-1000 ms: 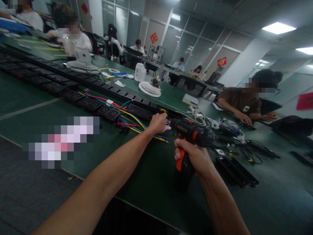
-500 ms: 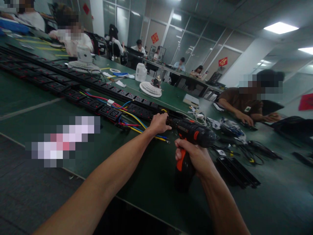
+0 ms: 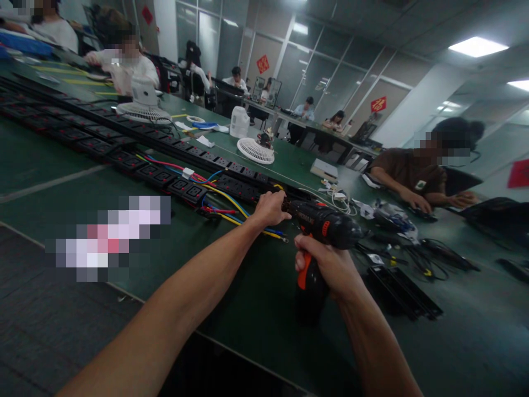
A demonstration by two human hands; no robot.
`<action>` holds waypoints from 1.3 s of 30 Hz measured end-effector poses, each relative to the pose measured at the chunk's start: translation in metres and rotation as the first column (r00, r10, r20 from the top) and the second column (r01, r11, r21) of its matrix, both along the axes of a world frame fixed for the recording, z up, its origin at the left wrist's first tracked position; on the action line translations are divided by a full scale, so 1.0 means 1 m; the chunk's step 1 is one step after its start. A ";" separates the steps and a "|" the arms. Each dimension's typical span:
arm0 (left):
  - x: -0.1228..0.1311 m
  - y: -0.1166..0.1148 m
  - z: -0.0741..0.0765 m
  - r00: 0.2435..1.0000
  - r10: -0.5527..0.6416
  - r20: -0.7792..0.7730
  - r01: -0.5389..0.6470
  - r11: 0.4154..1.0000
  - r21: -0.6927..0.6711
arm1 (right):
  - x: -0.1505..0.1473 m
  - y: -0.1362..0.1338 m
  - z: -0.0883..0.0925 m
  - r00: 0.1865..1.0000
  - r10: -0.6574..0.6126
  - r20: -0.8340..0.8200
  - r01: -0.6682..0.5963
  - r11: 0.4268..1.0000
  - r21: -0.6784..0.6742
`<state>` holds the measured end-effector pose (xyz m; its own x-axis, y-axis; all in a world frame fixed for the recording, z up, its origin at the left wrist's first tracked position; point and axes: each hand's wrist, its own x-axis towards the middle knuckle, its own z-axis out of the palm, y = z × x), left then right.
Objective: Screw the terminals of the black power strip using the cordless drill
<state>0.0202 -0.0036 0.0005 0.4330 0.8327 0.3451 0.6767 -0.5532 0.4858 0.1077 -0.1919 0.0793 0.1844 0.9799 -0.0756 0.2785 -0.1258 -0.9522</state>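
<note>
My right hand (image 3: 326, 267) is wrapped round the orange-and-black grip of a cordless screwdriver (image 3: 324, 229), whose nose points left. My left hand (image 3: 270, 208) is closed right at that nose, fingers curled on something small I cannot make out. Just under it lie loose yellow, blue and red wires (image 3: 231, 209). They run from a long black power strip (image 3: 173, 184) lying along the green table (image 3: 61, 182).
More black power strips (image 3: 61, 118) stretch to the far left. Two white fans (image 3: 256, 150) lie on the table behind. A black rail (image 3: 403, 295) and tangled cables (image 3: 417, 253) sit to the right, near a seated person's hands. Other people work at the tables behind.
The screwdriver has edged left and slightly up, closing onto my left hand's fingers. My left hand stays by the wires.
</note>
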 end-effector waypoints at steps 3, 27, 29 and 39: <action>0.000 0.000 0.000 1.000 0.003 -0.002 -0.003 1.000 0.003 | 0.000 -0.001 0.000 1.000 0.008 -0.013 -0.008 1.000 -0.007; -0.003 -0.007 0.006 1.000 0.010 -0.009 -0.010 1.000 -0.015 | 0.001 -0.001 -0.002 0.994 -0.011 -0.106 0.008 1.000 -0.029; -0.003 -0.007 0.006 1.000 0.008 -0.005 -0.008 1.000 -0.014 | 0.001 -0.001 -0.002 0.994 -0.009 -0.113 0.005 0.999 -0.031; -0.003 -0.008 0.009 1.000 0.001 0.004 -0.001 1.000 -0.030 | 0.001 -0.002 -0.002 0.992 -0.024 -0.126 0.021 0.999 -0.025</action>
